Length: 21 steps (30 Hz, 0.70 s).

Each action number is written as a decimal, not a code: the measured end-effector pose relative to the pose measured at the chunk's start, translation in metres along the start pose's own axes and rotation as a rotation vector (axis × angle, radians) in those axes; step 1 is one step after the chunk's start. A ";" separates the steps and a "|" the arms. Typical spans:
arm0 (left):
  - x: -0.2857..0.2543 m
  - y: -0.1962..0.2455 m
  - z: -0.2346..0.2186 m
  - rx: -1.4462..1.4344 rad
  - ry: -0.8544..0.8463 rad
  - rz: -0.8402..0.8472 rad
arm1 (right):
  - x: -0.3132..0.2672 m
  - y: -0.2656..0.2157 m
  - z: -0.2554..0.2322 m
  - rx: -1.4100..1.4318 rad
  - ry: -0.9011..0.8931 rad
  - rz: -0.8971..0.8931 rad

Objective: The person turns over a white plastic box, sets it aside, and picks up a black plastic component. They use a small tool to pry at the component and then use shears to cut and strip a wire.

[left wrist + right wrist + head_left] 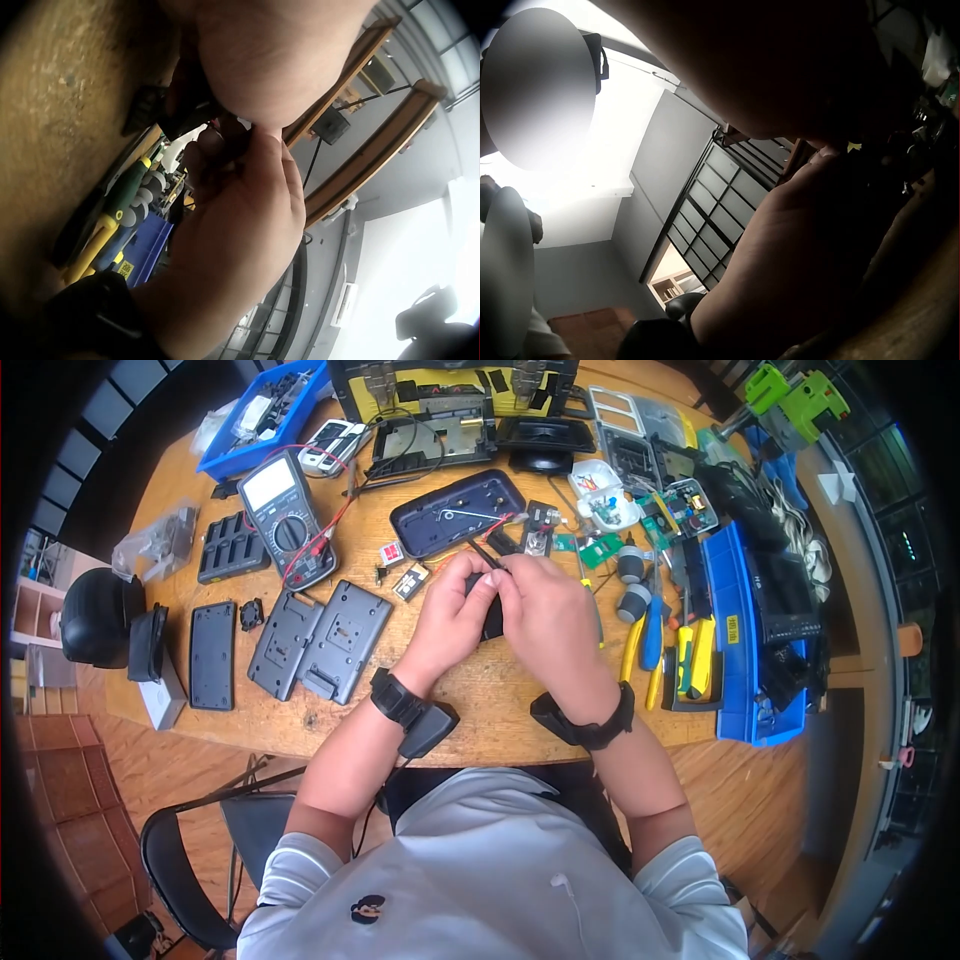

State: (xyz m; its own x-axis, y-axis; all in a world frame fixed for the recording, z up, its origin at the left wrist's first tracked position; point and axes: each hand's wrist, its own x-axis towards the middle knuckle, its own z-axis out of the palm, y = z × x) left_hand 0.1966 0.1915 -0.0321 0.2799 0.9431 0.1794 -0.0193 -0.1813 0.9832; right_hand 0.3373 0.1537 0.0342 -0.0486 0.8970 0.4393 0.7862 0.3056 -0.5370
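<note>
Nearest are the person's grey shirt point(470, 860) and the black wrist straps point(398, 698) on both forearms. Beyond them, the left hand point(450, 620) and right hand point(552, 615) meet over the surface point(475, 710), thumbs side by side. The fingers of both hands are curled inward and appear to pinch a slim dark piece point(487, 554) between them; the exact contact of each fingertip is hidden, and the wrist views are too shadowed there to settle it.

The relation that matters: the piece sticks out past the fingertips on the side away from the body, its long axis running outward and leaning to the left. Its near end lies at the right hand's fingers, with the left hand's just beside it, so neither hand is clearly the nearer. It looks narrow, black and straight. A dark block point(492, 622) shows in the gap between the palms; whether the two are joined I cannot tell.

Just past the fingertips lies a navy shell point(410, 525), open side up, with thin wires inside. Left of it stands a multimeter point(290, 530); to the right are pliers and screwdrivers beside a blue bin point(735, 650). Farthest back sits a yellow-and-black case point(415, 395).
</note>
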 end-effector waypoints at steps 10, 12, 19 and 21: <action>-0.003 0.013 0.004 -0.278 -0.109 -0.083 | -0.001 0.015 0.000 -0.107 -0.005 0.001; -0.003 0.011 0.004 -0.301 -0.131 -0.098 | -0.002 0.017 0.000 -0.075 0.032 -0.037; -0.004 0.013 0.004 -0.323 -0.158 -0.196 | -0.003 0.026 0.003 -0.065 0.059 -0.140; -0.004 0.010 0.004 -0.341 -0.137 -0.205 | -0.004 0.027 0.004 -0.073 0.091 -0.202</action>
State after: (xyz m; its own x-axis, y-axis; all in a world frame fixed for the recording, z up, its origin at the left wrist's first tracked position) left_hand 0.1993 0.1843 -0.0228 0.4354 0.9002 -0.0049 -0.2598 0.1309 0.9567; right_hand 0.3563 0.1596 0.0153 -0.1561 0.7866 0.5975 0.8091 0.4488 -0.3794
